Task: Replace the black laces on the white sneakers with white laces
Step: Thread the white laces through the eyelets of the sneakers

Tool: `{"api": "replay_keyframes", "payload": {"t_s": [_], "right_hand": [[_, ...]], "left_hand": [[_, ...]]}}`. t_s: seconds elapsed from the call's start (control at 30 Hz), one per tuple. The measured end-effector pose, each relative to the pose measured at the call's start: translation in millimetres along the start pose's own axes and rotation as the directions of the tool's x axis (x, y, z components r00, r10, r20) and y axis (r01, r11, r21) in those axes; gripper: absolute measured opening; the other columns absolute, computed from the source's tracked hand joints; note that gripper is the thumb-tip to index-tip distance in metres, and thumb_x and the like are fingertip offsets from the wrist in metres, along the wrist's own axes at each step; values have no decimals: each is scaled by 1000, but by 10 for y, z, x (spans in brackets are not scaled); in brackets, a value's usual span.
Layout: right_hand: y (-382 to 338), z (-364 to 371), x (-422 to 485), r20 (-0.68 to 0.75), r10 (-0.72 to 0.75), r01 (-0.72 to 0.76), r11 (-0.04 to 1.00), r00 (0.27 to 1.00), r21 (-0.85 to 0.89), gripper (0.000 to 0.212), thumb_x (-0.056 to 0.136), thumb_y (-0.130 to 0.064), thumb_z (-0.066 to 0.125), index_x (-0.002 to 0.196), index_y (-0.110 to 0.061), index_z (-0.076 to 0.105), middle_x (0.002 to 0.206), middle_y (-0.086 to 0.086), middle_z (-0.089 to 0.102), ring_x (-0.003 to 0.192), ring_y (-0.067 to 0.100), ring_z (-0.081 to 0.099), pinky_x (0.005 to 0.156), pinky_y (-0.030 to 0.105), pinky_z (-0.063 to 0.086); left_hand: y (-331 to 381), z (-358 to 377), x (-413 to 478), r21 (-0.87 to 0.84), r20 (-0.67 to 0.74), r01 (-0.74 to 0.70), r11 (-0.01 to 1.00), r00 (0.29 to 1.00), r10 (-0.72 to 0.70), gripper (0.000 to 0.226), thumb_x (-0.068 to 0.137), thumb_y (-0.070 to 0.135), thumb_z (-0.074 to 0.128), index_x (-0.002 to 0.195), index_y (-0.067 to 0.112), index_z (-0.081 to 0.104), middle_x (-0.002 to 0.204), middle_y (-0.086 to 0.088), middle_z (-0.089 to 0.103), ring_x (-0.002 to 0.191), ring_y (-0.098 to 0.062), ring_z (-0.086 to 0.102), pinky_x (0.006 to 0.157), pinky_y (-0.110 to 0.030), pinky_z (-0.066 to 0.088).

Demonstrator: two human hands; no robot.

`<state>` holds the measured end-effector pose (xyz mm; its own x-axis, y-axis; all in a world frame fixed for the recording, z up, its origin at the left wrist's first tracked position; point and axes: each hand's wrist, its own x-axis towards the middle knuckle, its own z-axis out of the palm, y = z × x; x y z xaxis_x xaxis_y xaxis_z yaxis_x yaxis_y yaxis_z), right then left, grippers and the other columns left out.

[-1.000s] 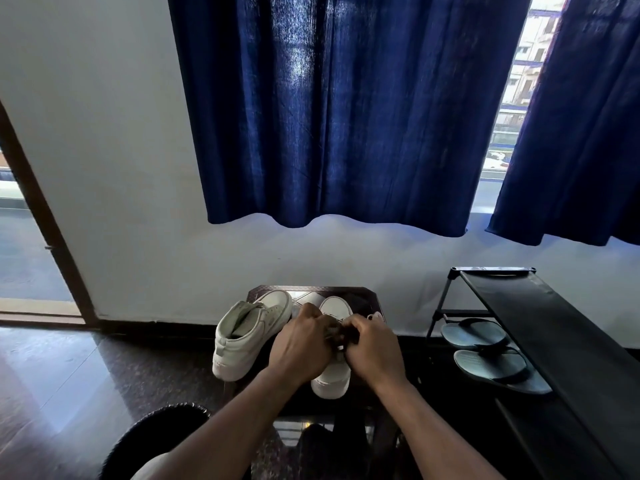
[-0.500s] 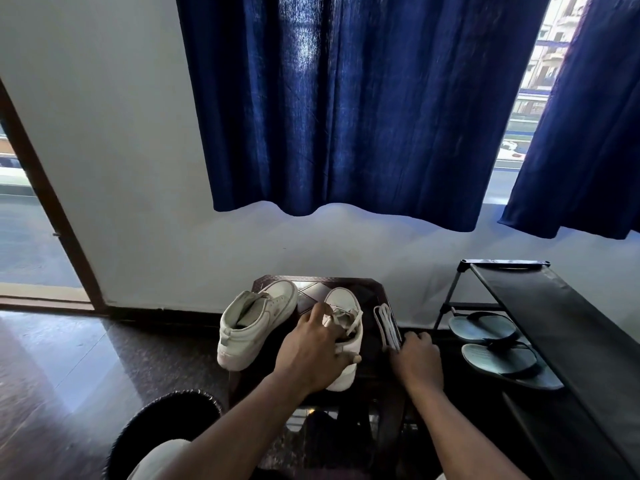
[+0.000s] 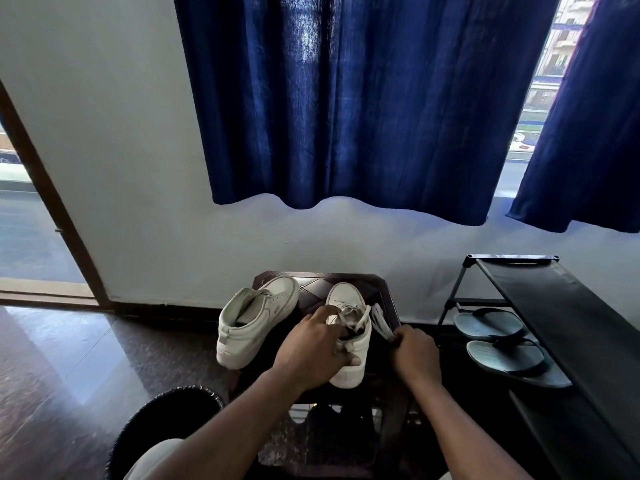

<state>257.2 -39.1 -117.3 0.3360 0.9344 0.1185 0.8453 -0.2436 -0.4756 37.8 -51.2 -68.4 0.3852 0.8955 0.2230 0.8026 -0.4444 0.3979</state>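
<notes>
Sneakers share the dark stool (image 3: 377,285). The tipped sneaker (image 3: 256,317) leans at the left with no lace that we can see. The upright sneaker (image 3: 344,297) stands under our left hand (image 3: 311,348), whose fingers curl round its collar. A pale lace crosses its eyelets loosely; whether any black lace remains, we cannot tell. Our right hand (image 3: 414,355) pinches the white laces (image 3: 380,322), bundled just beside that shoe. We judge we are fetching a fresh lace; next we must free one strand and find its tip.
</notes>
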Motion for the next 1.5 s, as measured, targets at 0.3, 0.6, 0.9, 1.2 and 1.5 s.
{"api": "replay_keyframes", "payload": {"t_s": [0.3, 0.6, 0.9, 1.2, 1.5], "right_hand": [[-78, -197, 156, 13, 139, -132, 902, 990, 411, 11, 97, -19, 65, 89, -16, 72, 88, 1, 70, 84, 23, 64, 71, 29, 38], [133, -427, 217, -32, 242, -207, 884, 970, 419, 15, 100, -24, 66, 86, -18, 66, 86, 4, 64, 84, 22, 56, 73, 29, 35], [154, -488, 210, -52, 238, -196, 889, 970, 413, 20, 99, -23, 67, 80, -20, 61, 72, -7, 57, 77, 22, 54, 69, 30, 32], [10, -537, 178, -147, 189, -94, 864, 971, 494, 9, 101, -21, 64, 92, -18, 65, 77, -10, 57, 81, 21, 53, 68, 28, 29], [-288, -699, 128, -310, -31, 160, 903, 950, 400, 6, 100, -23, 67, 99, -17, 69, 89, -5, 65, 81, 15, 59, 62, 14, 34]], "left_hand": [[205, 191, 294, -16, -18, -42, 999, 999, 42, 41, 81, 58, 74, 103, 23, 77, 149, 10, 54, 120, -26, 63, 96, -38, 52], [617, 393, 566, -50, 2, -50, 998, 999, 50, 41, 82, 53, 76, 115, 30, 75, 149, 9, 53, 120, -30, 59, 102, -39, 47], [624, 420, 554, -99, 32, -12, 995, 999, 16, 49, 84, 47, 78, 130, 35, 65, 158, 9, 42, 129, -30, 52, 106, -38, 46], [549, 369, 563, -134, 32, -1, 991, 999, 6, 65, 84, 34, 75, 143, 38, 50, 147, 7, 47, 126, -26, 57, 100, -43, 52], [112, -218, 452, 146, -305, 280, 949, 925, -226, 41, 88, 37, 64, 129, 31, 59, 127, 1, 62, 118, -30, 57, 93, -44, 46]]}}
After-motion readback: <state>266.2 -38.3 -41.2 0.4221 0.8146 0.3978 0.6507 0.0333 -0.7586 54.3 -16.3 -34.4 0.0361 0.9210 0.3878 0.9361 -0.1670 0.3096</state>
